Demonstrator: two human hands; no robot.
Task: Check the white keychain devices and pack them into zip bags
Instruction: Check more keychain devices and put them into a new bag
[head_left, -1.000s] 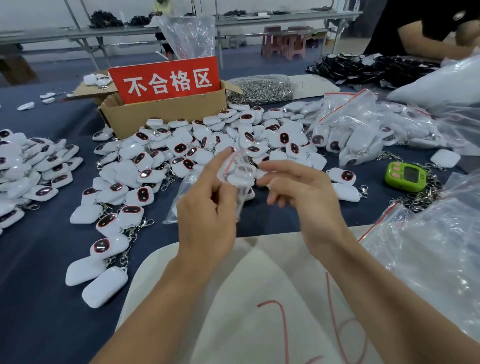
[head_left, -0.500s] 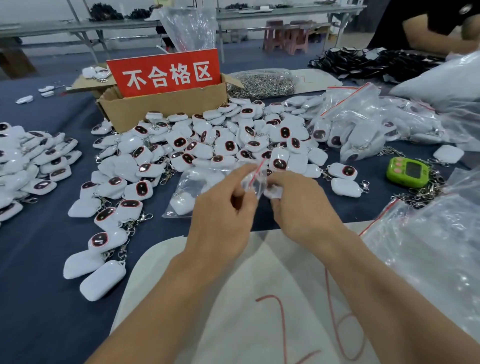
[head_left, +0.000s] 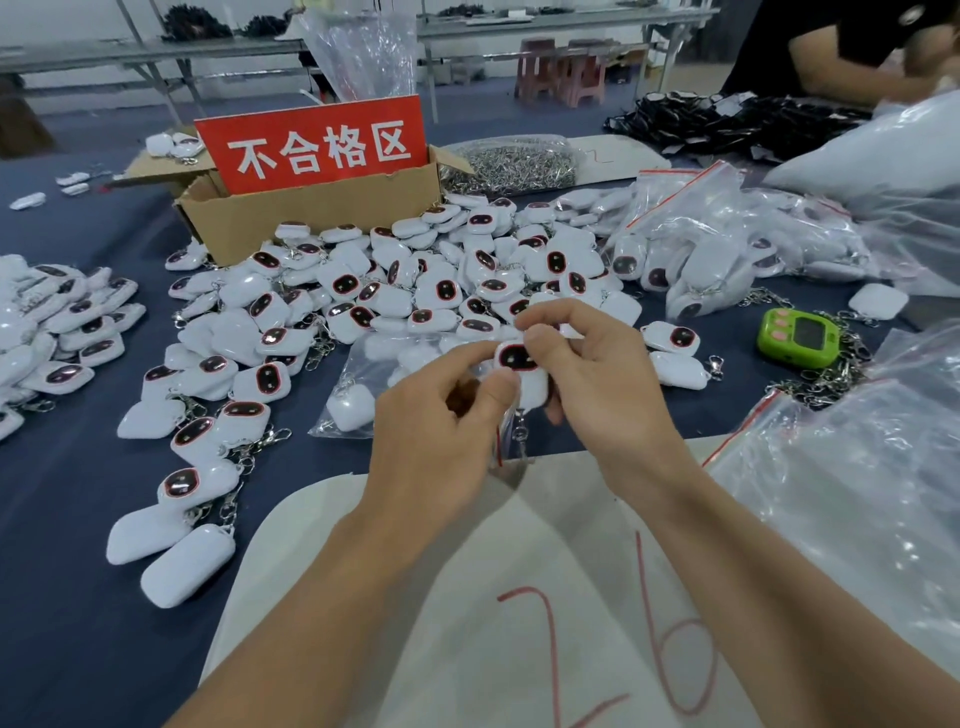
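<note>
My left hand (head_left: 441, 436) and right hand (head_left: 602, 384) meet above the near table edge. My right hand's fingers pinch a white keychain device (head_left: 519, 364) with a dark red-rimmed face; its metal clasp (head_left: 519, 436) hangs below. My left thumb and fingers pinch a small clear zip bag (head_left: 500, 441) with a red strip, right beside the device. Whether the device sits inside the bag is unclear. A big heap of loose white devices (head_left: 415, 291) lies behind my hands. A clear bag holding a few devices (head_left: 358, 384) lies flat left of my hands.
A cardboard box (head_left: 311, 218) with a red sign stands at the back. More devices (head_left: 52, 322) are piled at left and filled zip bags (head_left: 727, 249) at right. A green timer (head_left: 795, 338), a large clear bag (head_left: 857, 519), a white sheet (head_left: 519, 597) and another person (head_left: 831, 52) are nearby.
My hands came down from holding the small zip bag up. Both pinched its mouth half a second ago. My right hand now holds a device face-up beside it.
</note>
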